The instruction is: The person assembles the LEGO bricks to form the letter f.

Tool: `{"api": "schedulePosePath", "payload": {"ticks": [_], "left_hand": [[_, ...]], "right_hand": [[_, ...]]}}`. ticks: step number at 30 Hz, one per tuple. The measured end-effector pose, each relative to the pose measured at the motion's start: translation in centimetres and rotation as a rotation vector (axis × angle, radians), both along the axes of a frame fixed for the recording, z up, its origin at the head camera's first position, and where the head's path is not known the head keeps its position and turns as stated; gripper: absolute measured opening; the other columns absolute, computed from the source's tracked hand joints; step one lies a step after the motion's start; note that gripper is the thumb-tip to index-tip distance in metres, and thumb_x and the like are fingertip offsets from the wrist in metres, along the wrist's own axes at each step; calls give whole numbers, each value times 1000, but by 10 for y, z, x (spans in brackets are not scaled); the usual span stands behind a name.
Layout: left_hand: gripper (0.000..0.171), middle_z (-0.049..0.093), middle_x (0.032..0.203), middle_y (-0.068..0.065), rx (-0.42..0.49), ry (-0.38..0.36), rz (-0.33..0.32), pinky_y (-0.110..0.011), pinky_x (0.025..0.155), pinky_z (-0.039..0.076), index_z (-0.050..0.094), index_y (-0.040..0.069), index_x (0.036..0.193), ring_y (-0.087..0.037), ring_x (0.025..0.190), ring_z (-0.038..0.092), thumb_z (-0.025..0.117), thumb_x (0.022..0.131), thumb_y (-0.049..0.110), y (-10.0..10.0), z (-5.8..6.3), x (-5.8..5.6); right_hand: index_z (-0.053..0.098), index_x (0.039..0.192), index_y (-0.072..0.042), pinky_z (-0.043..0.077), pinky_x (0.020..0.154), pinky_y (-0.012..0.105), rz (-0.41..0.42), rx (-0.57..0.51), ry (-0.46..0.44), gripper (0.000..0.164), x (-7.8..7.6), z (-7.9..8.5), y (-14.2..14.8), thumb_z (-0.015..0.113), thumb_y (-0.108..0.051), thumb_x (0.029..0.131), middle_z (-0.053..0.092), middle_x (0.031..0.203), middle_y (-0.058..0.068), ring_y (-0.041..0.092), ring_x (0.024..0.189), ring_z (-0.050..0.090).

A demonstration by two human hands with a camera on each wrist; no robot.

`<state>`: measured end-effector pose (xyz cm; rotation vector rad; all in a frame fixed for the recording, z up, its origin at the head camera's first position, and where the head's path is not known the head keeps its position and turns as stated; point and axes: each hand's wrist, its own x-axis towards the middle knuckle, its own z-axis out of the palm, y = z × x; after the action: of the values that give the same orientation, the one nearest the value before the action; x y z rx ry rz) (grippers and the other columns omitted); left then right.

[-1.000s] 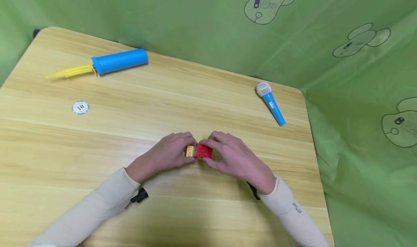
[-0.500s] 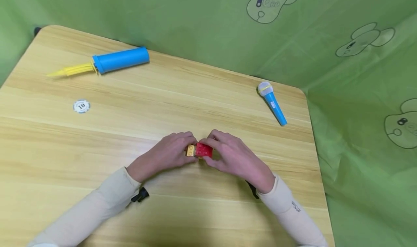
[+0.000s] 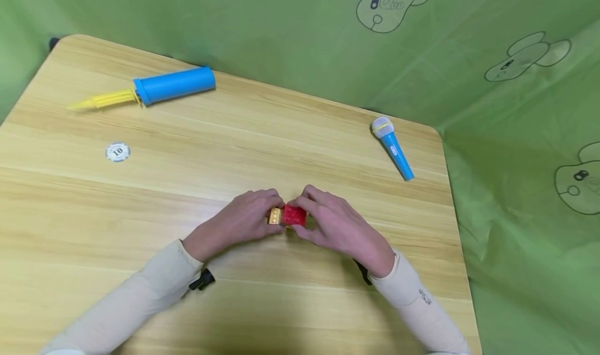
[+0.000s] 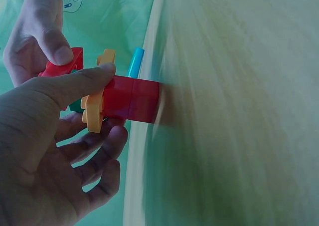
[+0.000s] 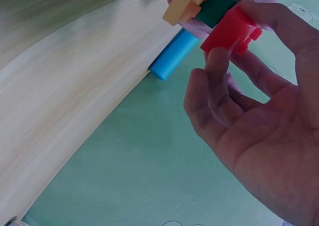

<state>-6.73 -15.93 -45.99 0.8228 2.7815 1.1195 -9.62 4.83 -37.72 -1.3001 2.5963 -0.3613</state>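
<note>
Two hands meet over the middle of the wooden table around a small stack of toy building bricks. My left hand (image 3: 250,217) grips the stack at an orange-yellow brick (image 4: 93,111), thumb across one side. Below it, red bricks (image 4: 130,99) reach down close to the tabletop. A green brick (image 5: 217,7) sits on the other side of the orange-yellow one. My right hand (image 3: 335,219) pinches the upper red brick (image 3: 294,215) between thumb and fingers, its studs facing up in the head view. This red brick adjoins the green one; fingers hide part of the stack.
A blue air pump (image 3: 175,87) with a yellow nozzle end lies at the back left. In front of it is a round chip (image 3: 117,152) marked 10. A blue toy microphone (image 3: 396,154) lies back right. Green cloth (image 3: 281,32) hangs behind the table.
Both hands keep their hold on the bricks in nearly the same place. The head view has shifted slightly, and the red brick shows a very small shift in the right hand.
</note>
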Motion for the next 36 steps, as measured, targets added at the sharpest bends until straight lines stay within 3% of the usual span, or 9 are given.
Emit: {"api": "schedulePosePath", "payload": {"ticks": [13,20,30,36], "left_hand": [[38,66,97,3,1,7,0,-29,76,52,71,8,109,-9,78,58,84,81,30,1,-1,1],[38,66,97,3,2,3,1,-29,77,52,71,8,108,-9,79,58,85,81,30,2,-2,3],[37,65,96,3,17,10,0,-27,72,51,71,8,108,-9,76,56,84,81,29,1,-3,2],[44,64,99,-1,50,-59,-12,-22,68,51,69,4,114,-10,75,57,84,82,30,1,-8,2]], "right_hand": [[72,106,-14,41,50,20,-6,33,-6,32,-1,3,0,86,-21,79,45,86,-7,8,62,45],[72,108,-14,40,49,20,-11,69,-10,32,0,2,-1,85,-23,80,48,86,-3,7,59,44],[71,108,-15,38,48,19,-36,33,-45,32,-1,1,-2,85,-22,80,44,86,-6,6,58,43],[72,110,-14,39,49,20,-41,45,-61,32,-6,-2,0,84,-24,82,48,86,-4,7,60,43]]}}
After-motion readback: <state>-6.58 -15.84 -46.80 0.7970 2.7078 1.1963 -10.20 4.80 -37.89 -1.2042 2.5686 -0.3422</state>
